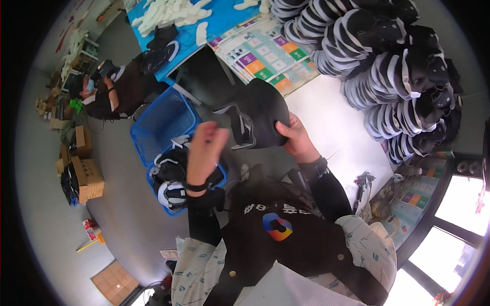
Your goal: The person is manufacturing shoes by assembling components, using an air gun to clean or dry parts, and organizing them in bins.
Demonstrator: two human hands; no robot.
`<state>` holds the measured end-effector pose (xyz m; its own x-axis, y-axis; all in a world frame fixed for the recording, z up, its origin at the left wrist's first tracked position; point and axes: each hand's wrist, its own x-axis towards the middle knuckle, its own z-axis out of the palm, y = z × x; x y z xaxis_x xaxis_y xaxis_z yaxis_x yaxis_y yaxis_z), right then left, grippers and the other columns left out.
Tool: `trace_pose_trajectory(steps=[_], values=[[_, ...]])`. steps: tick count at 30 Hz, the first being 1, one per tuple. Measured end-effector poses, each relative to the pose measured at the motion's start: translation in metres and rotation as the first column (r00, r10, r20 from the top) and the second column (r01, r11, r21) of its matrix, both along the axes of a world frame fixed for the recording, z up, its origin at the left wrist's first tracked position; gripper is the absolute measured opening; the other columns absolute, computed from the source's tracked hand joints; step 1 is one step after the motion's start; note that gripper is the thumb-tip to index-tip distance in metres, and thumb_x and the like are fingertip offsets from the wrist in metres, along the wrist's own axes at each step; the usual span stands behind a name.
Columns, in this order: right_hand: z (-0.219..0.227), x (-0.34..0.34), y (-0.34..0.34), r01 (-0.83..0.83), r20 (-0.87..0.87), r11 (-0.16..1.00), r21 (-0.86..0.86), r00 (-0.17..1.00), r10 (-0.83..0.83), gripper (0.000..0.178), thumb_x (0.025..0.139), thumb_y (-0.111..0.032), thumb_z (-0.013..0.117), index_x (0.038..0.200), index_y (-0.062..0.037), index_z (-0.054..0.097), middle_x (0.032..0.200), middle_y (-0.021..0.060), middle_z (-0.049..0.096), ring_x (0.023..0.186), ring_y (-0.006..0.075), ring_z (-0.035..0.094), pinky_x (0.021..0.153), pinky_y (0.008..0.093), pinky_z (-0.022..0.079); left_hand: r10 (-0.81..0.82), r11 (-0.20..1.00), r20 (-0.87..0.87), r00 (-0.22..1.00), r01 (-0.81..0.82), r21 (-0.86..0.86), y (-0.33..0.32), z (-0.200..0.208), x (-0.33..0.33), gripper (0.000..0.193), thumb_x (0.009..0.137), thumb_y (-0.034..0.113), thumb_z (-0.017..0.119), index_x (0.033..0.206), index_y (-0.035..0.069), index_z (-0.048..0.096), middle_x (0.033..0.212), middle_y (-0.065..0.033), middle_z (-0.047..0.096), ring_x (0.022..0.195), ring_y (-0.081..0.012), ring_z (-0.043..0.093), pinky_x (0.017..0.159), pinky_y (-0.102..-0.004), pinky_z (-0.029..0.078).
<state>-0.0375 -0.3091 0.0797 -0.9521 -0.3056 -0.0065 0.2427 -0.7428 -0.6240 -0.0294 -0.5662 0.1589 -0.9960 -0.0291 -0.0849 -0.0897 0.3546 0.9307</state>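
Observation:
My right hand [297, 136] grips a black cap-like piece [263, 109] by its smooth, curved right side, with the thumb pressed on top. Its open side faces left and shows a grey, pale-edged lining. Just left of that opening, apart from it, is my left hand [208, 145], raised and smeared by motion, so its fingers cannot be made out. Below the left hand, a blue basket [220, 179] holds several black pieces with white and grey parts [172, 196].
Stacks of black pieces with pale curved rims [380, 76] fill the right of the white table [332, 109]. A spray gun [363, 186] lies near its edge. White strips [171, 15] cover a blue surface. Another blue basket [166, 120] stands left; beyond it sits a co-worker [122, 92].

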Motion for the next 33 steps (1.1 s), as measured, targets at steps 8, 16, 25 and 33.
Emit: trace_pose_trajectory(steps=[8,16,25,33], values=[[-0.005,0.042,0.113,0.093,-0.277,0.925,0.368,0.961,0.014,0.032,0.082,0.004,0.075,0.113,-0.0016,0.073,0.122,0.0068,0.071,0.116,0.0191,0.064,0.102,0.0339,0.049,-0.362,0.748,-0.004,0.932,0.293,0.596,0.030,-0.028,-0.044,0.032,0.094,-0.001,0.063,0.126,-0.001,0.064,0.117,-0.0051,0.069,0.107,-0.0133,0.064,0.092,-0.0265,0.049],[0.009,0.082,0.109,0.419,-0.167,0.784,0.458,0.907,-0.386,0.067,0.082,0.003,0.064,0.146,-0.0116,0.047,0.160,0.0125,0.032,0.148,0.0344,0.032,0.111,0.0503,0.043,-0.376,0.362,-0.406,0.833,0.536,0.763,0.036,-0.115,-0.043,0.030,0.091,-0.005,0.061,0.117,0.009,0.061,0.139,-0.0179,0.055,0.122,-0.0329,0.059,0.103,-0.0421,0.051],[-0.019,0.143,0.073,0.308,0.121,0.584,0.751,0.806,-0.580,0.045,0.085,-0.004,0.072,0.128,0.0052,0.062,0.115,0.0149,0.072,0.103,0.0245,0.069,0.092,0.0356,0.055,-0.709,0.356,-0.047,0.704,0.415,0.838,0.078,-0.170,-0.057,0.035,0.094,-0.002,0.060,0.128,0.010,0.059,0.149,-0.0155,0.049,0.136,-0.0305,0.049,0.115,-0.0431,0.041],[-0.064,0.140,0.213,0.325,-0.369,-0.180,0.929,0.753,-0.545,0.036,0.088,-0.009,0.064,0.123,-0.0104,0.067,0.100,0.0222,0.071,0.091,0.0427,0.067,0.083,0.0474,0.054,-0.929,0.371,0.209,0.306,0.762,0.531,0.209,-0.215,-0.080,0.018,0.090,-0.004,0.066,0.099,0.007,0.055,0.099,0.0007,0.059,0.094,-0.0097,0.056,0.083,-0.0241,0.046]])
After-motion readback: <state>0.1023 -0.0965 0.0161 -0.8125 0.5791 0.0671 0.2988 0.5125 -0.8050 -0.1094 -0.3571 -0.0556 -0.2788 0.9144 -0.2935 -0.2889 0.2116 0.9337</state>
